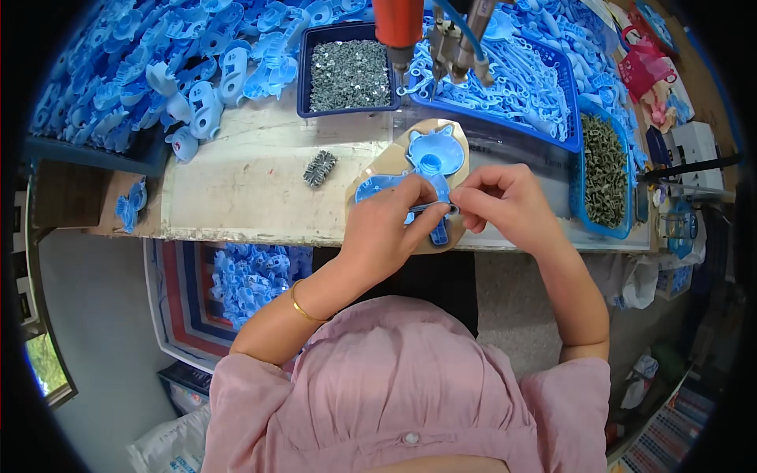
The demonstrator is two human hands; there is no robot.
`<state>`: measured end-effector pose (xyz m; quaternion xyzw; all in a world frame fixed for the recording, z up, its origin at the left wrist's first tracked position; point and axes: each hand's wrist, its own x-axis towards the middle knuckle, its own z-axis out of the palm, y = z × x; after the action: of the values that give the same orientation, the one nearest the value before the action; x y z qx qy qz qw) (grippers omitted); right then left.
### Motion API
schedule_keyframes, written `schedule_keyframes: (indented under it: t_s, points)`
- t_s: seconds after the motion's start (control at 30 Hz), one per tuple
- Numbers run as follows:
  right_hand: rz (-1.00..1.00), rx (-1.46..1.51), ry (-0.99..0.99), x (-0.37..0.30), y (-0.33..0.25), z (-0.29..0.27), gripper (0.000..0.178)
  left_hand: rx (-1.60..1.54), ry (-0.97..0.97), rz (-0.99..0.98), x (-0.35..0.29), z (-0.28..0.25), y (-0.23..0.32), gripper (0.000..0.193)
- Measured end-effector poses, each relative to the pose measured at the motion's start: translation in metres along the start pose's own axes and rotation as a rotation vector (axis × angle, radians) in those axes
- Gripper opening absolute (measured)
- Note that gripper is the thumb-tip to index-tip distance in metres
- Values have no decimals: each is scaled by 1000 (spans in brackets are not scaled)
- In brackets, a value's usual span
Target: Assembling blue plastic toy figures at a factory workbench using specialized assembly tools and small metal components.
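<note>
A light-blue plastic shell [436, 152] with small ears and a round hollow lies on a brown cardboard-like holder [365, 169] at the table's front edge. My left hand [392, 218] is closed over the lower part of the shell, thumb and fingertips pinched around a small dark, thin piece too small to name. Close to its right, my right hand [502, 206] pinches with thumb and forefinger by the shell's right side. What sits in that pinch is hidden, though a tiny dark metal bit shows between the two hands.
Behind the shell hang an orange-red power tool [398, 24] and metal fittings [461, 47]. A tray of small metal parts [351, 75], a blue basket of rods [505, 87] and a basket of metal clips [605, 177] surround it. Blue shells [142, 71] heap left; a metal cluster [320, 169] lies nearby.
</note>
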<state>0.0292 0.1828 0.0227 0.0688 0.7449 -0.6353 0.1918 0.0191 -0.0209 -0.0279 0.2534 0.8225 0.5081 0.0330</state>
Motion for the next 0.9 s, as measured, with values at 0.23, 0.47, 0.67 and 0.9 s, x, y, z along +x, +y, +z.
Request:
schedule_keyframes:
  t_s: [0.23,0.47,0.67,0.9]
  points:
    - [67,183,-172,1,12,-7,12,-290,-234,-252,-2,-13,3,19]
    - [-147,-79,-87,7,18,7,21,18,-95,5,-7,-21,-14,29]
    - [-77,-61,48,25,33,14,20,367,130,224,-13,-46,-32,53]
    - [-32,-138,60,35,36,16,19,419,107,177,-7,-36,-43,42]
